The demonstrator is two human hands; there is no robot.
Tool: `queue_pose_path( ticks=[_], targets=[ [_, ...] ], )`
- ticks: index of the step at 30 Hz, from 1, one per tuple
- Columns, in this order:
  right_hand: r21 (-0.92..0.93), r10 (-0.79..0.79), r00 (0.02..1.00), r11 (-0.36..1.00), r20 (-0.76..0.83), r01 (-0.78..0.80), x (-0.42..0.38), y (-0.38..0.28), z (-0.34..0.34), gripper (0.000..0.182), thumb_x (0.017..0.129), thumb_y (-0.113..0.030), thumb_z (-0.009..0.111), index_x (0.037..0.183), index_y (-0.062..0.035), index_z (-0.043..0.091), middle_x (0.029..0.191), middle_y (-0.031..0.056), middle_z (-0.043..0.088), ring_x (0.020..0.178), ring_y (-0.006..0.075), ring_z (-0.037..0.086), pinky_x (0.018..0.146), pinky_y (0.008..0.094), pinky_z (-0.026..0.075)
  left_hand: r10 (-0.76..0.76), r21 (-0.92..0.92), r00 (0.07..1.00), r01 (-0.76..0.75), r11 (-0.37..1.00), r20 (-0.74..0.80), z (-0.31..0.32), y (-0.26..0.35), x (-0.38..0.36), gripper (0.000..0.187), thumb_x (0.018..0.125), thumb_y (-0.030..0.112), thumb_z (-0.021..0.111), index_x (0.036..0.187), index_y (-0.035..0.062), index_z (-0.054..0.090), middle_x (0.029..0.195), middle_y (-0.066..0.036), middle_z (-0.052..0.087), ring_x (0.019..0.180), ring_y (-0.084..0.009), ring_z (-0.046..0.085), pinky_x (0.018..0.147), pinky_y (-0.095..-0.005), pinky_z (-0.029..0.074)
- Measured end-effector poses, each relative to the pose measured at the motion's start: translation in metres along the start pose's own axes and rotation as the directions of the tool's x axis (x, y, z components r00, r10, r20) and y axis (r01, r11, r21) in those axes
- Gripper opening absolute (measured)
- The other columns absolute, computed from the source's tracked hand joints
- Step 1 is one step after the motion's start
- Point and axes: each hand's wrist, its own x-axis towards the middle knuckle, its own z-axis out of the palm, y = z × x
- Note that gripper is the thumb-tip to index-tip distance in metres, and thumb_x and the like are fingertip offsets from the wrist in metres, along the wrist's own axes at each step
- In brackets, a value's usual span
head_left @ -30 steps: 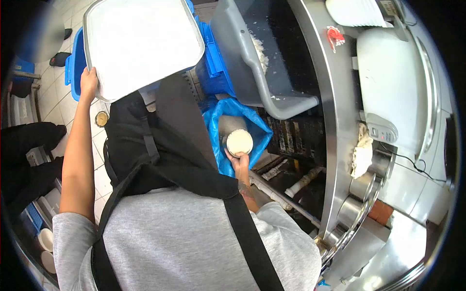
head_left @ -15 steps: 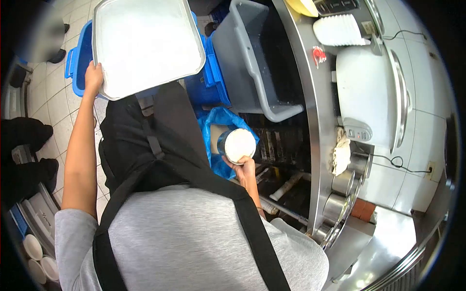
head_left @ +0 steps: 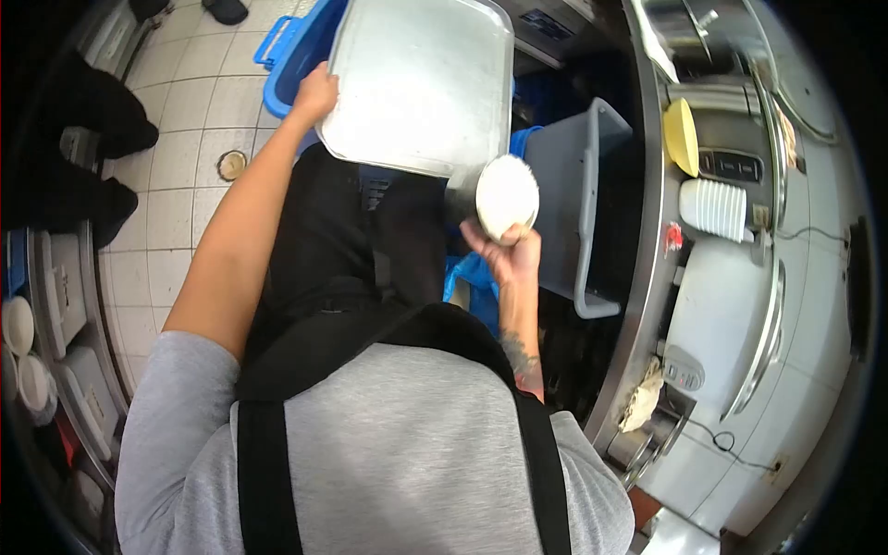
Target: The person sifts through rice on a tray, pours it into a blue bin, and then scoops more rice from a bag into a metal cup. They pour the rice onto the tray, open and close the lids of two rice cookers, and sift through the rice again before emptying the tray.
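A large pale rectangular tray [head_left: 421, 88] is held at its left edge by my left hand [head_left: 317, 95], above a blue tub [head_left: 301, 60]. My right hand [head_left: 507, 252] is wrapped round the lower side of a round container [head_left: 509, 196] filled with something white. That container is near the tray's lower right corner; whether they touch I cannot tell. Below my right hand lies an open blue plastic bag [head_left: 474, 273], partly hidden by the hand and forearm.
A grey bin [head_left: 587, 203] stands right of the container. The steel counter [head_left: 638, 305] holds a yellow bowl [head_left: 681, 137], stacked white containers [head_left: 712, 210] and a white appliance [head_left: 708, 324]. Another person's dark-clothed legs [head_left: 97, 111] are at the left, near a small round object [head_left: 231, 166] on the floor.
The white-filled container has moved up from the blue bag, close to the tray, in my right hand. The camera view has shifted, and the tray now appears farther right.
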Motion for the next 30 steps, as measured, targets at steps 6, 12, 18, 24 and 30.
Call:
queue_pose_path(
  ticks=[6, 12, 18, 24, 30],
  targets=[
    [-0.186, -0.229, 0.973, 0.955, 0.037, 0.232, 0.084, -0.035, 0.049, 0.075, 0.06, 0.005, 0.04, 0.134, 0.0036, 0.025, 0.128, 0.0298, 0.037, 0.113, 0.0506, 0.046, 0.088, 0.0676, 0.042, -0.057, 0.076, 0.996, 0.053, 0.996, 0.063, -0.012, 0.015, -0.007, 0.035, 0.086, 0.015, 0.053, 0.117, -0.0034, 0.049, 0.109, -0.029, 0.058, 0.106, -0.0421, 0.054, 0.092, -0.0454, 0.043],
    [-0.665, -0.846, 0.505, 0.277, 0.174, 0.693, 0.138, -0.046, 0.081, 0.071, 0.062, 0.014, 0.036, 0.13, -0.0045, 0.039, 0.117, 0.0242, 0.05, 0.109, 0.0387, 0.052, 0.096, 0.0456, 0.043, -0.069, 0.127, 0.99, 0.054, 0.99, 0.12, -0.017, 0.015, -0.014, 0.034, 0.084, 0.008, 0.046, 0.115, -0.0083, 0.048, 0.108, -0.032, 0.057, 0.106, -0.043, 0.054, 0.093, -0.0456, 0.042],
    [-0.797, -0.87, 0.203, -0.287, 0.449, 0.531, 0.135, -0.065, 0.107, 0.062, 0.069, 0.016, 0.043, 0.127, -0.0051, 0.045, 0.122, 0.0237, 0.035, 0.113, 0.0371, 0.04, 0.1, 0.0394, 0.032, -0.032, 0.096, 0.995, 0.022, 0.995, 0.096, -0.022, 0.016, -0.018, 0.035, 0.082, 0.004, 0.039, 0.113, -0.0096, 0.048, 0.105, -0.035, 0.056, 0.103, -0.0457, 0.054, 0.092, -0.0479, 0.041],
    [-0.644, -0.773, -0.056, -0.564, 0.632, 0.516, 0.143, -0.089, 0.131, 0.061, 0.07, 0.007, 0.061, 0.125, -0.0181, 0.051, 0.129, 0.0237, 0.024, 0.119, 0.0412, 0.029, 0.097, 0.0459, 0.03, 0.064, -0.059, 0.998, -0.066, 0.996, -0.028, -0.016, 0.016, -0.023, 0.03, 0.082, 0.004, 0.039, 0.108, -0.0074, 0.049, 0.099, -0.035, 0.057, 0.1, -0.0458, 0.055, 0.089, -0.0494, 0.041],
    [-0.496, -0.726, -0.25, -0.64, 0.641, 0.586, 0.131, -0.119, 0.153, 0.072, 0.061, 0.021, 0.044, 0.121, -0.0168, 0.053, 0.131, 0.0198, 0.02, 0.12, 0.0394, 0.03, 0.098, 0.043, 0.038, 0.085, -0.067, 0.995, -0.088, 0.994, -0.042, -0.014, 0.011, -0.021, 0.028, 0.082, 0.004, 0.039, 0.106, -0.0055, 0.049, 0.098, -0.033, 0.058, 0.099, -0.0457, 0.055, 0.088, -0.0499, 0.041]
  ],
)
